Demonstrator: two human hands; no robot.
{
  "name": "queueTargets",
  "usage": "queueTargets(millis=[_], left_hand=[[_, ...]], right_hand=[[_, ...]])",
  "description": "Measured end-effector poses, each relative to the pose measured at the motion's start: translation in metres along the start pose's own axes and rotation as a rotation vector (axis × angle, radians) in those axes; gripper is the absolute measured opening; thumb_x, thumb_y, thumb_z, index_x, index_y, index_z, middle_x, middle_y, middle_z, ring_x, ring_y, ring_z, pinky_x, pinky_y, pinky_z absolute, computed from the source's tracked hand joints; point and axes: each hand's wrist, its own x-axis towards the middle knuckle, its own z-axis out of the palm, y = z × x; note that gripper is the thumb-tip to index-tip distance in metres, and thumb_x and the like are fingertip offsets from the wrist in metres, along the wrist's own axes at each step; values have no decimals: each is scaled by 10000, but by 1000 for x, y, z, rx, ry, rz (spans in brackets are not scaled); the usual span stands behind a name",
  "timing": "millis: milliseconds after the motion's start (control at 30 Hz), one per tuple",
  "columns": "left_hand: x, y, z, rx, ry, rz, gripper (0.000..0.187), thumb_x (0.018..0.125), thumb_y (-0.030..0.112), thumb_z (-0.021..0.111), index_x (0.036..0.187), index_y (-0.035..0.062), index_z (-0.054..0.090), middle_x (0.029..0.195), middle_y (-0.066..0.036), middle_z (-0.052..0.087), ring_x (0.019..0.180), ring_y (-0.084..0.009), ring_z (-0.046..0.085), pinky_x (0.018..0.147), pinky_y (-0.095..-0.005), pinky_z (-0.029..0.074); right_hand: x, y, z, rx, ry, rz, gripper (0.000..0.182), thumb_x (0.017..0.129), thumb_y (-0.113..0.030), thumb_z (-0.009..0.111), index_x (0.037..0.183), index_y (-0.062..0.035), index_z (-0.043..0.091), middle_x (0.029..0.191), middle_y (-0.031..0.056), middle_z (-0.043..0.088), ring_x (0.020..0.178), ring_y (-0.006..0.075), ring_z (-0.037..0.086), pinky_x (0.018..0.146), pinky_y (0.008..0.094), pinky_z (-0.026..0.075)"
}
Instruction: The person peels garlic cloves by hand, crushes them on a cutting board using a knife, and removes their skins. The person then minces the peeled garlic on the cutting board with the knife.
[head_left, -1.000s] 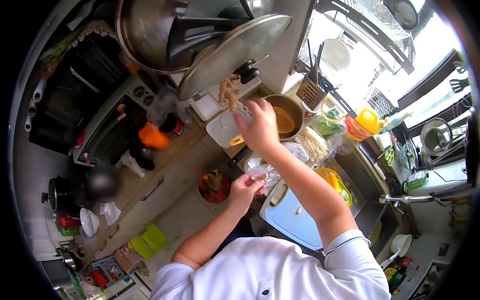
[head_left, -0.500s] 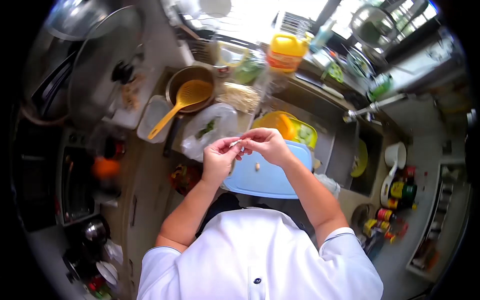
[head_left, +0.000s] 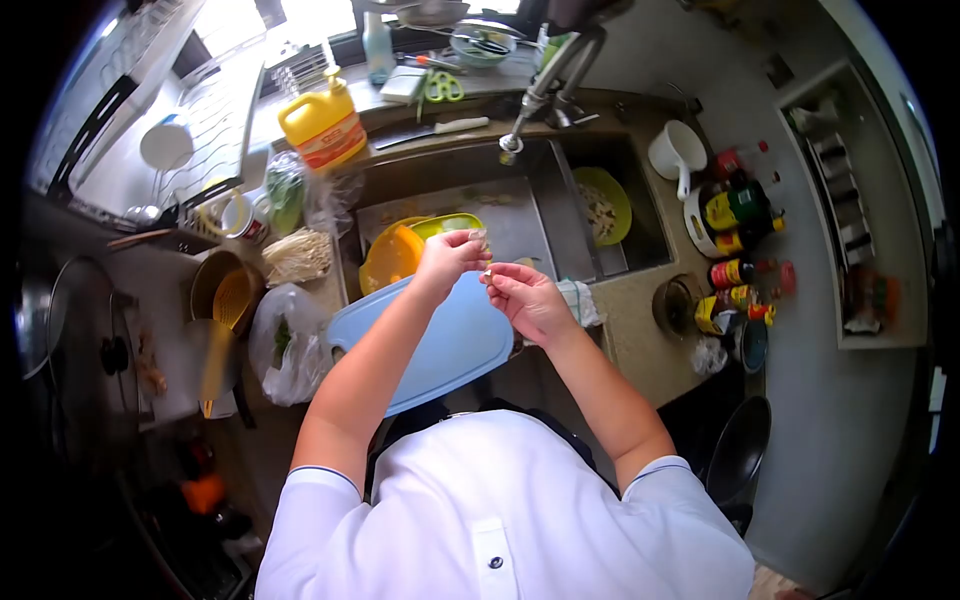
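Note:
My right hand [head_left: 530, 300] pinches a small pale piece, which looks like a garlic clove [head_left: 487, 277], between thumb and fingertips. Just above and to its left is my left hand [head_left: 455, 258], its fingertips pinched on a thin whitish scrap, perhaps garlic skin [head_left: 478, 238]. Both hands are slightly apart, over the far end of a blue cutting board [head_left: 440, 350]. Beyond the board, in the sink, lie an orange-yellow basin [head_left: 393, 257] and a lime-green container [head_left: 450, 224], partly behind my left hand.
A double sink [head_left: 510, 200] lies ahead, with a green bowl [head_left: 603, 205] of pale pieces in its right basin. A knife [head_left: 435, 131] rests behind it. Left are a plastic bag [head_left: 290, 345], enoki mushrooms [head_left: 298, 256] and a pot [head_left: 210, 285]. Sauce bottles [head_left: 735, 270] stand right.
My view has turned to the right, toward the sink. The hands, earlier together over the board's left side, have parted slightly near the sink. The clove on the board no longer shows.

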Motion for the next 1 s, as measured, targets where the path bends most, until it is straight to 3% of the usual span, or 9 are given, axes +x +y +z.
queueTargets(millis=[167,433,500,633,733,800,900,1000], left_hand=[[33,-13,28,-81,-70,-69,348,1038,96,548,1348,-64,540,1291,-205,638,1129,-308,687,898,-386,593],[37,-37,12,-329,-10,-83,207,982,53,607,1163,-43,631,1114,-169,696,1035,-295,710,892,-401,589],[14,-38,-1,-447,-32,-64,199,952,45,650,1132,-41,651,1090,-158,703,1006,-280,715,874,-395,590],[-17,-32,-21,-302,224,-4,176,952,61,682,1095,-41,679,1010,-128,716,894,-207,714,770,-341,606],[-65,-10,-42,-274,392,122,177,964,86,686,1091,-37,687,993,-112,719,887,-190,709,766,-329,599],[-128,-6,-57,-291,352,268,190,971,97,686,1108,-36,696,993,-102,724,866,-174,704,758,-314,590],[-233,-47,-97,-250,531,318,212,987,98,658,1150,-30,707,970,-107,736,845,-164,704,749,-293,585],[-318,-124,-141,-339,959,198,219,964,68,663,1155,-31,705,979,-113,746,829,-157,711,717,-286,596]], right_hand=[[-13,-8,-30,30,39,-87,205,965,21,627,1156,-20,689,1059,121,718,959,191,702,867,305,583],[-13,5,-40,24,93,-51,230,984,-13,620,1213,-22,641,1006,74,691,860,155,669,768,275,563],[-14,13,-42,-57,87,-29,156,990,-16,590,1138,-28,638,999,54,656,897,162,660,776,288,561],[-15,22,-45,-166,122,62,149,954,3,621,1102,-16,614,969,97,673,854,188,683,777,311,588],[-5,25,-40,-241,101,62,173,931,2,635,1102,-10,611,962,89,670,824,185,677,720,303,571],[-2,23,-30,-271,119,70,173,929,-6,640,1100,-9,612,953,85,669,817,181,672,712,300,568],[6,27,-27,-300,143,95,165,934,-11,638,1097,-6,615,939,82,668,820,176,663,714,280,569],[15,32,-29,-375,132,170,166,930,-6,645,1093,-7,616,941,84,668,822,178,662,714,279,570]])
